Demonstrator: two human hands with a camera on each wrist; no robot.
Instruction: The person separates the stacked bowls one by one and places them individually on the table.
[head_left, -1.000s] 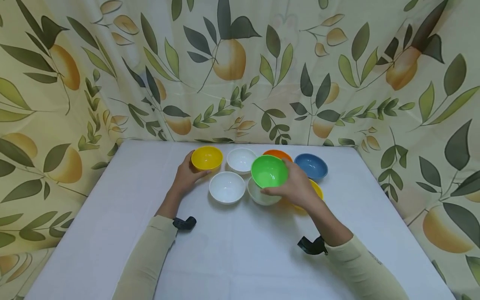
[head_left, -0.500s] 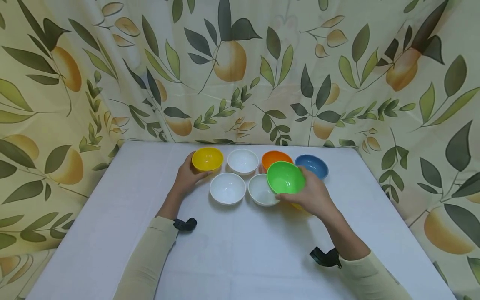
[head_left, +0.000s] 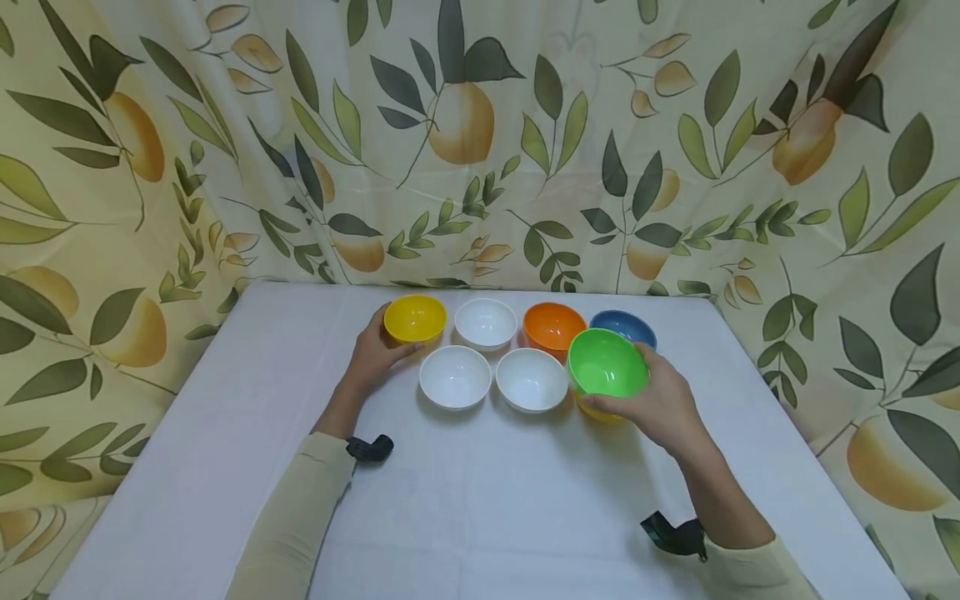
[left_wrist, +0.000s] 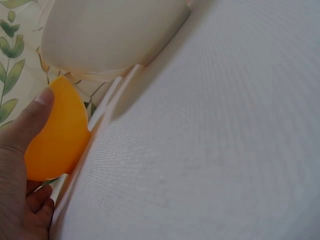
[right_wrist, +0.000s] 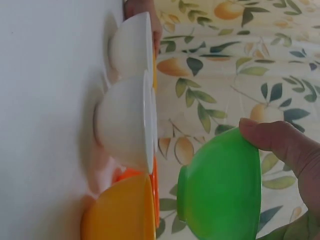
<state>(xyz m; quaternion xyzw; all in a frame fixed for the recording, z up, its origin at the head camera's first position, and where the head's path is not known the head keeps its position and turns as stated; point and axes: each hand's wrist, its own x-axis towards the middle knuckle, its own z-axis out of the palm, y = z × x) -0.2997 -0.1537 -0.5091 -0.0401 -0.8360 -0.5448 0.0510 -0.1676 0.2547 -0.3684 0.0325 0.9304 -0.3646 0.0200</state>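
My right hand (head_left: 660, 396) grips a green bowl (head_left: 607, 363) by its right side, thumb on the near rim. In the right wrist view the green bowl (right_wrist: 220, 187) hangs in the air above a yellow bowl (right_wrist: 122, 212) on the table. From the head, that lower yellow bowl (head_left: 600, 410) is mostly hidden beneath the green one. At the row's left end my left hand (head_left: 371, 346) holds another yellow bowl (head_left: 415, 318), which sits on the table. The left wrist view shows the thumb against this yellow bowl's side (left_wrist: 62, 130), fingers behind it.
Two white bowls, one left (head_left: 455, 377) and one right (head_left: 532, 380), stand in the near row. Behind are a white bowl (head_left: 486, 324), an orange bowl (head_left: 553, 327) and a blue bowl (head_left: 624, 327). A white cloth (head_left: 450, 517) covers the table; a patterned curtain (head_left: 480, 208) hangs behind.
My right hand has carried the green bowl rightward, from over the near right white bowl to over the near yellow bowl. The left hand stays on its yellow bowl.
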